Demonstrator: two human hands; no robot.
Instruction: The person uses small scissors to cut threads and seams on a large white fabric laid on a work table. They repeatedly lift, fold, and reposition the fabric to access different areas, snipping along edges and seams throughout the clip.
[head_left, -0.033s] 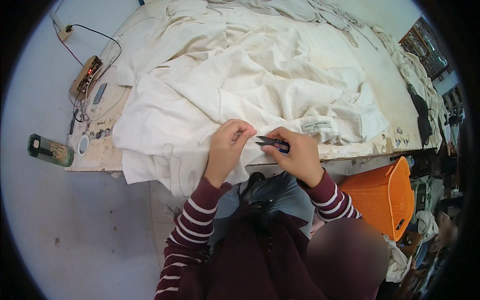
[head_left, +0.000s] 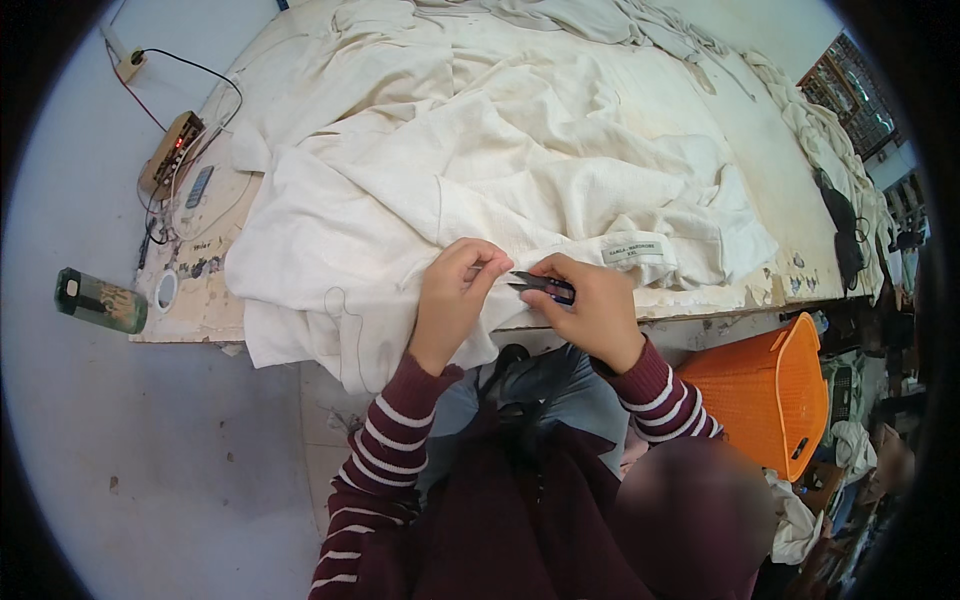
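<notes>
Where the two hands sit close together over the near edge of one rumpled off-white cloth, one pair of dark snips lies in the right hand, fingers closed around the handles. Blades parted, tips aimed left, just beside the left hand, whose thumb and fingers are pinched together; too fine to tell what, if anything, lies between them. Cloth spreads over the surface beneath both hands and to either side, near edge draping down; one loose looped thread on it, left of the left hand. Also counted: one bottle, one white ring, one grey handset, one box with red light, all at left; one orange basket at right. Writing: one label on the cloth, small dark lettering, near the right hand; dark marks on the surface at left.
</notes>
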